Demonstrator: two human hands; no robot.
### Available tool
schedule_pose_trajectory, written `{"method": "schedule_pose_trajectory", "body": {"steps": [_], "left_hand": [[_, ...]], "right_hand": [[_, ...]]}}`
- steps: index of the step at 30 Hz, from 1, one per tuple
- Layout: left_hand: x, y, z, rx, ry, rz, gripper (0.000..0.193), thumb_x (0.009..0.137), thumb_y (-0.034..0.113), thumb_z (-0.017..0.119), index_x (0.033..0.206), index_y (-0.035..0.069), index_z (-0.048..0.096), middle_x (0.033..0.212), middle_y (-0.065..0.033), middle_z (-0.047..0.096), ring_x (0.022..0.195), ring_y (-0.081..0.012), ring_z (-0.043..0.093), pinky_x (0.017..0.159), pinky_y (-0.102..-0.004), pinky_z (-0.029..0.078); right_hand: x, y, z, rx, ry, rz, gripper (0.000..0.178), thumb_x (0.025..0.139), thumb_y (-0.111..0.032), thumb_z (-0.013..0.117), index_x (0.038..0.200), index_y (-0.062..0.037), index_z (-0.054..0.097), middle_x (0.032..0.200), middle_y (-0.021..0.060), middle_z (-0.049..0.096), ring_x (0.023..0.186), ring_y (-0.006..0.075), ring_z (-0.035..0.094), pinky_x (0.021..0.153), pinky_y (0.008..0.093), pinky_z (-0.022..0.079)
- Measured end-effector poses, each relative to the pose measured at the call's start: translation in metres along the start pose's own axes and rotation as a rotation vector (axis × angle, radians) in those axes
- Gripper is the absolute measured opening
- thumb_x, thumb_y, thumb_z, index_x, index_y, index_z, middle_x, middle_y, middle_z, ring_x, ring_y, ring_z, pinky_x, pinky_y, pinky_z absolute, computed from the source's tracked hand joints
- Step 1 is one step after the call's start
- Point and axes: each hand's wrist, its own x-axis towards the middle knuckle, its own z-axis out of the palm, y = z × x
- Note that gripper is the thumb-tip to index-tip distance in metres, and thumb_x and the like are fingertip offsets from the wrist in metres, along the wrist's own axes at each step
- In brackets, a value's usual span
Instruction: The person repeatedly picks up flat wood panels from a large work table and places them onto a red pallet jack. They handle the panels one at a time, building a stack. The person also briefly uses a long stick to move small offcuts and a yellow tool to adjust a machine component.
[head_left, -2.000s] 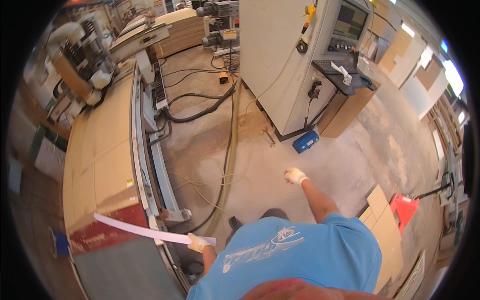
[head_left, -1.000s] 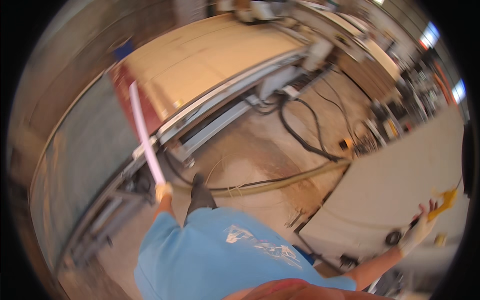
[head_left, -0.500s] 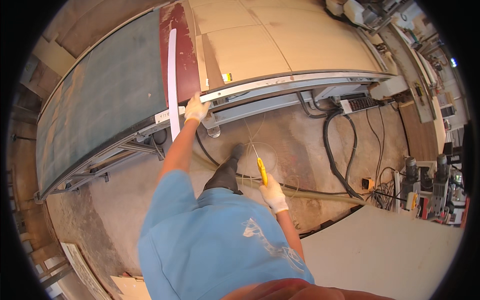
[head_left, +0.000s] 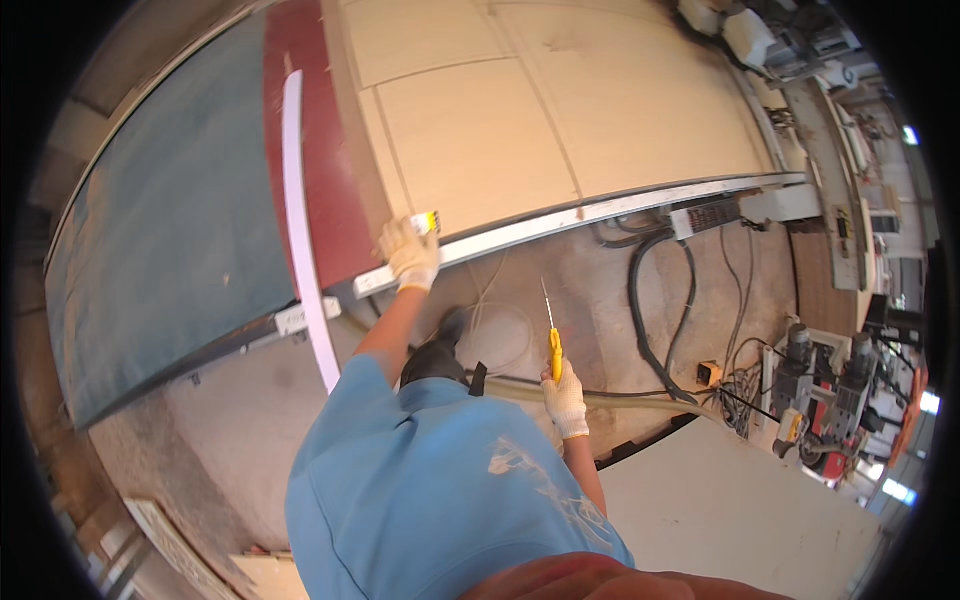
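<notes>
My left hand [head_left: 410, 255], in a pale work glove, rests on the front edge of a tan board [head_left: 450, 140] with its fingers apart. A small yellow and white label [head_left: 425, 222] lies right by its fingertips. In my gloved right hand [head_left: 566, 402] is a yellow-handled tool [head_left: 556, 352] with a long thin metal tip, which points away from me over the floor. To the left of my left hand, a long pale strip [head_left: 298, 190] lies across a dark red panel [head_left: 335, 165], its near end jutting past the table edge.
A dark green belt surface [head_left: 180, 220] fills the left side of the long table, and a metal rail [head_left: 620, 207] runs along its front. Black cables [head_left: 640, 310] and thin hoses trail over the floor. Machinery [head_left: 840, 370] stands at right, beside a pale sheet [head_left: 730, 500] near me.
My left hand has moved from the rail's edge onto the tan board beside the label. The yellow-handled tool has swung more upright in my right hand. The whole view has shifted slightly.
</notes>
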Motion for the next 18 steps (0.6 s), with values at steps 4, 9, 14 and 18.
{"method": "schedule_pose_trajectory", "body": {"steps": [4, 9, 14, 18], "left_hand": [[0.012, -0.019, -0.017, 0.014, -0.193, 0.003, 0.049, 0.083, 0.037, 0.069, 0.12, 0.005, 0.059, 0.128, -0.0186, 0.058, 0.124, -0.0379, 0.05, 0.105, -0.0518, 0.039], [0.032, -0.086, -0.068, 0.055, -0.16, 0.087, 0.053, 0.085, 0.036, 0.069, 0.129, 0.007, 0.059, 0.121, -0.017, 0.065, 0.117, -0.0374, 0.058, 0.101, -0.0481, 0.047], [-0.001, -0.175, -0.141, 0.298, -0.149, -0.149, 0.067, 0.083, 0.035, 0.076, 0.134, -0.003, 0.053, 0.129, -0.0251, 0.06, 0.123, -0.042, 0.054, 0.107, -0.0509, 0.042], [-0.07, -0.221, -0.167, 0.368, -0.262, -0.316, 0.073, 0.089, 0.047, 0.062, 0.141, -0.002, 0.047, 0.135, -0.0258, 0.057, 0.127, -0.043, 0.052, 0.108, -0.0514, 0.041]], "right_hand": [[0.027, 0.016, -0.027, -0.031, 0.299, 0.175, 0.029, 0.091, -0.014, 0.064, 0.117, -0.0019, 0.056, 0.1, 0.0244, 0.069, 0.098, 0.0445, 0.066, 0.083, 0.0477, 0.052], [0.063, 0.04, -0.062, -0.075, 0.46, 0.122, 0.026, 0.092, -0.014, 0.063, 0.115, -0.0026, 0.058, 0.102, 0.0251, 0.069, 0.101, 0.0449, 0.066, 0.086, 0.05, 0.052], [0.09, 0.058, -0.102, -0.053, 0.668, 0.213, 0.024, 0.093, -0.016, 0.061, 0.112, -0.0024, 0.059, 0.101, 0.0268, 0.069, 0.102, 0.0473, 0.065, 0.086, 0.0515, 0.051], [0.101, 0.058, -0.134, -0.108, 0.754, 0.222, 0.026, 0.095, -0.021, 0.057, 0.11, -0.0004, 0.058, 0.102, 0.0309, 0.067, 0.101, 0.0505, 0.063, 0.085, 0.0545, 0.051]]}}
